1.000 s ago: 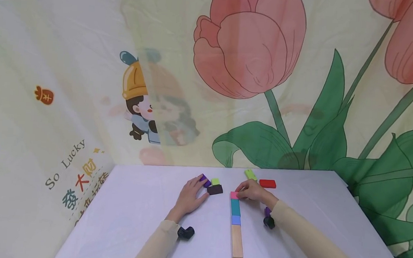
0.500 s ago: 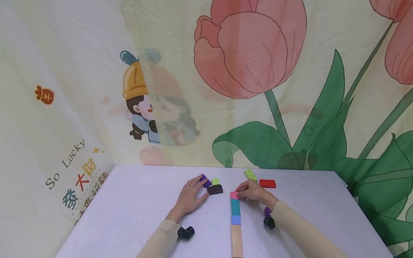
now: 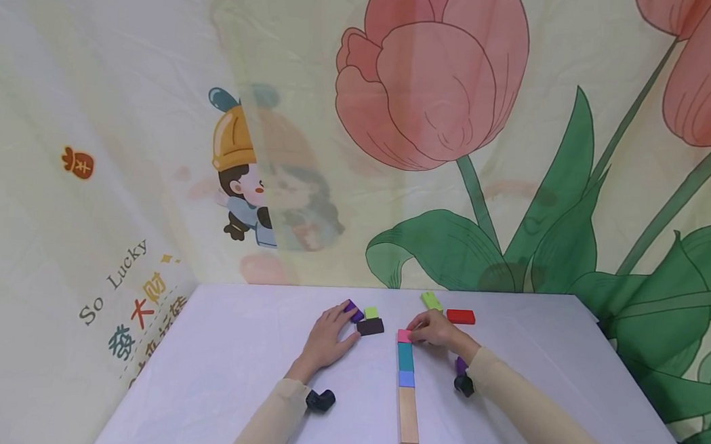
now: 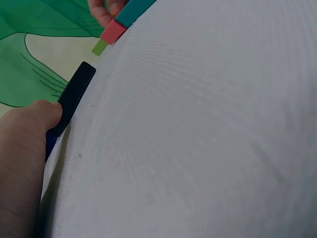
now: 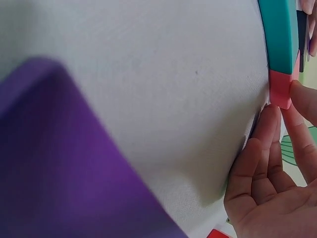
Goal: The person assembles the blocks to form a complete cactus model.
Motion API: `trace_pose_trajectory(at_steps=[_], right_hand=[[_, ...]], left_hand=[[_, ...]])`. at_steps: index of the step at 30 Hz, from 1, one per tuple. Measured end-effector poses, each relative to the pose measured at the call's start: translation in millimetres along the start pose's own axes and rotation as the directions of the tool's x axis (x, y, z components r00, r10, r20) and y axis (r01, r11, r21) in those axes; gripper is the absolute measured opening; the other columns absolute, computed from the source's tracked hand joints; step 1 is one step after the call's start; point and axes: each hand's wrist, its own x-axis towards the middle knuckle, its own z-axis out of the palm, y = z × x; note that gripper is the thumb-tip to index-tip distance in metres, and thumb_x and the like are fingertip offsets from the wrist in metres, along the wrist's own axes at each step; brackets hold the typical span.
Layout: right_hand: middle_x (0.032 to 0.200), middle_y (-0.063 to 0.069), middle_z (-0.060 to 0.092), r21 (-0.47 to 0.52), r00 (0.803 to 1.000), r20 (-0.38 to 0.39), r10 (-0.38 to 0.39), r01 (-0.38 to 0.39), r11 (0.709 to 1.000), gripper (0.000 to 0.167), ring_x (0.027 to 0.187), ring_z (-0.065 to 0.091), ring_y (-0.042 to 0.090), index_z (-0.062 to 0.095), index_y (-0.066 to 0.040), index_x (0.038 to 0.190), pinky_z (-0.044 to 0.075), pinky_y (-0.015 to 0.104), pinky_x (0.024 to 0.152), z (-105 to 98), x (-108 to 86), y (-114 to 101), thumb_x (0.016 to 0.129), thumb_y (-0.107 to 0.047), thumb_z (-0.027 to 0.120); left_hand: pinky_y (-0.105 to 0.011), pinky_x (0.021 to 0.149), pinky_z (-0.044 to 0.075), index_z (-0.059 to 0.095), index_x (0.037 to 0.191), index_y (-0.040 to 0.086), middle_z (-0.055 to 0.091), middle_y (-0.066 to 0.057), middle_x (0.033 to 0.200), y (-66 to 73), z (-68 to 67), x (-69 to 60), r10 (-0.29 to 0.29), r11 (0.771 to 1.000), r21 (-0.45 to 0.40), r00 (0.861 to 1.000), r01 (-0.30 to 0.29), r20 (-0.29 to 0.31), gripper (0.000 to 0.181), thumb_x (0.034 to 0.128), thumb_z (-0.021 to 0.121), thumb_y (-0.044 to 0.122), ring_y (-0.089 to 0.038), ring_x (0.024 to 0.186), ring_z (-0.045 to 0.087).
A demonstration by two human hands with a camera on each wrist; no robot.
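Observation:
A straight row of blocks runs up the table in the head view. At its far end is a pink block (image 3: pixel 404 336), then a teal block (image 3: pixel 405 356), a blue one (image 3: pixel 406 378) and plain wooden ones (image 3: pixel 408 415). My right hand (image 3: pixel 437 328) pinches the pink block between thumb and fingertips at its free end. My left hand (image 3: pixel 326 338) lies with fingers extended, fingertips on a purple block (image 3: pixel 356 312). Its thumb tip is at the black block (image 4: pixel 78 91); contact cannot be made out. A small lime block (image 3: pixel 371 312) stands behind the black one.
Beyond my right hand lie a lime block (image 3: pixel 431 301) and a red block (image 3: pixel 460 317). Another purple block (image 5: pixel 64 163) sits under my right wrist, near a black wrist device (image 3: pixel 464 385). A printed cloth (image 3: pixel 309 178) hangs behind the white table (image 3: pixel 231 350).

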Motion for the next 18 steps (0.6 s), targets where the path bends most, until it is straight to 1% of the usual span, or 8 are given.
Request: trace_pose_trajectory(at_steps=[2,4,6,10,11,18], right_hand=[[0.084,0.005,0.065,-0.005,1.0,-0.005,-0.003,0.003,1.0,0.012,0.076,0.058,0.019,0.073,-0.004,0.098,0.052,0.028,0.069,0.0,-0.3,-0.2,0.088,-0.009,0.073],[0.084,0.004,0.065,-0.004,1.0,-0.012,-0.002,0.002,1.0,0.011,0.076,0.058,0.019,0.073,-0.004,0.098,0.053,0.028,0.07,0.5,-0.7,0.1,0.088,-0.009,0.073],[0.084,0.004,0.065,0.001,1.0,-0.023,-0.002,0.002,1.0,0.01,0.077,0.058,0.019,0.073,-0.004,0.097,0.053,0.028,0.07,1.2,-1.4,0.3,0.088,-0.008,0.073],[0.085,0.004,0.064,0.015,0.999,-0.046,0.001,0.0,1.0,0.007,0.079,0.057,0.02,0.073,-0.005,0.093,0.053,0.028,0.07,2.6,-2.5,1.1,0.087,-0.007,0.074],[0.085,0.005,0.064,0.017,0.999,-0.051,0.002,-0.001,1.0,0.006,0.079,0.057,0.02,0.073,-0.006,0.092,0.052,0.028,0.07,2.9,-2.7,1.4,0.087,-0.007,0.074],[0.085,0.005,0.063,0.051,0.998,-0.068,0.005,-0.001,0.999,0.005,0.077,0.056,0.02,0.071,-0.006,0.09,0.052,0.028,0.068,1.8,-1.8,4.2,0.086,-0.007,0.074]], left_hand=[[-0.058,0.102,0.039,0.055,0.139,0.006,0.046,-0.019,0.147,-0.6,0.9,-0.2,0.012,1.0,0.007,1.0,-0.011,-0.014,0.054,0.0966,0.057,0.039,-0.04,0.129,0.045],[-0.058,0.103,0.039,0.054,0.139,0.006,0.046,-0.019,0.147,-1.0,1.3,0.0,0.006,1.0,0.009,1.0,-0.006,-0.006,0.054,0.0964,0.057,0.039,-0.04,0.13,0.045],[-0.059,0.104,0.037,0.054,0.14,0.006,0.044,-0.019,0.149,-1.1,1.1,0.6,-0.011,1.0,-0.005,1.0,0.011,0.019,0.055,0.0956,0.058,0.038,-0.04,0.132,0.043],[-0.055,0.108,0.035,0.052,0.143,0.01,0.041,-0.015,0.153,-1.8,0.5,1.7,-0.051,0.999,0.001,0.996,0.051,0.078,0.057,0.0943,0.059,0.039,-0.036,0.136,0.041],[-0.055,0.109,0.034,0.052,0.143,0.011,0.04,-0.014,0.153,-2.1,0.6,2.0,-0.055,0.998,0.003,0.995,0.055,0.083,0.057,0.0941,0.059,0.039,-0.036,0.136,0.04],[-0.054,0.109,0.034,0.051,0.144,0.012,0.04,-0.013,0.153,-2.8,1.1,2.7,-0.061,0.998,0.006,0.995,0.061,0.084,0.058,0.0942,0.059,0.04,-0.035,0.136,0.04]])
